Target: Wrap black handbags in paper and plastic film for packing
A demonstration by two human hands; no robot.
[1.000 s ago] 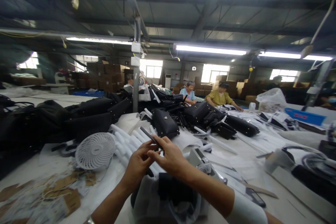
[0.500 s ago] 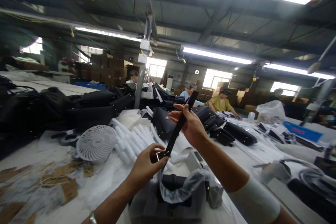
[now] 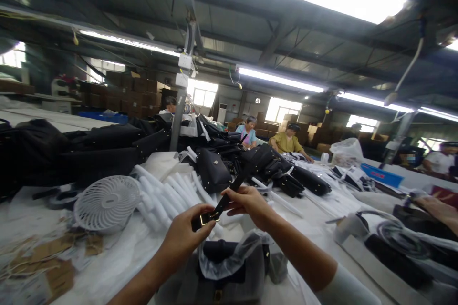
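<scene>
Between my two hands a black strap (image 3: 237,182) with a gold buckle slants up to the right. My left hand (image 3: 186,231) pinches it at the buckle, thumb and fingers closed on the lower end. A little higher, my right hand (image 3: 248,205) has its thumb and fingers closed on the strap, whose free end rises beyond them. Below both hands stands a black handbag (image 3: 229,286) under translucent wrapping, with plastic film (image 3: 214,267) around its handle.
A white fan (image 3: 109,202) stands left of my hands, beside white rolls (image 3: 171,195). Brown tags (image 3: 53,262) lie at front left. Black bags (image 3: 100,147) are piled behind. A blue bin (image 3: 382,175) and co-workers are farther off; another person's hand (image 3: 438,209) shows at right.
My right hand has slid down the strap toward the buckle, leaving more of the free end above it. The view has turned slightly right, bringing another person's hand in.
</scene>
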